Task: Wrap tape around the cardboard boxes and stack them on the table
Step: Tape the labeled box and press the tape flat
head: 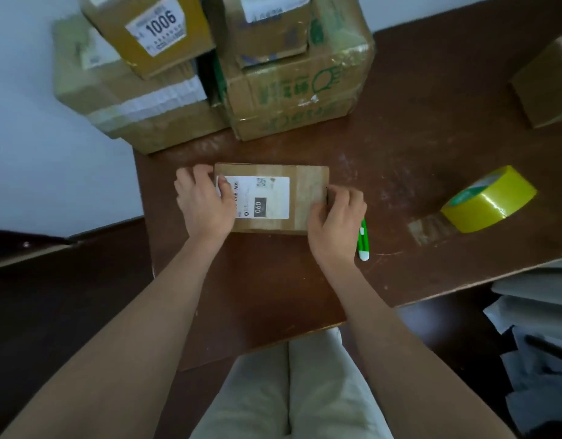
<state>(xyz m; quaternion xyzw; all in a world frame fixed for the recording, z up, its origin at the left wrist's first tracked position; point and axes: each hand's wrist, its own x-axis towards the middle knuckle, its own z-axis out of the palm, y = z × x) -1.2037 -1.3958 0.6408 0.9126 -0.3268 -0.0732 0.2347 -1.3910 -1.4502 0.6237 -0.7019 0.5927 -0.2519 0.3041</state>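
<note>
We had a small cardboard box [273, 198] lying flat on the brown counter [415, 147], near its front edge and straight ahead of us. It was plain brown, with a band of clear tape across its top and a white shipping label [260, 198] bearing a dark patch marked "060". Our left hand [203, 204] gripped the box's left end, fingers [191, 175] curled over the far corner and the thumb pressing on the label's edge. Our right hand [336, 220] held the right end, fingers bent around that side.

A green and white cutter [363, 242] lay just beside our right hand. A roll of yellow tape [492, 201] sat well to the right, its loose end stuck to the counter. Behind the small box stood a stack of larger boxes [273, 74], one labelled "1006".
</note>
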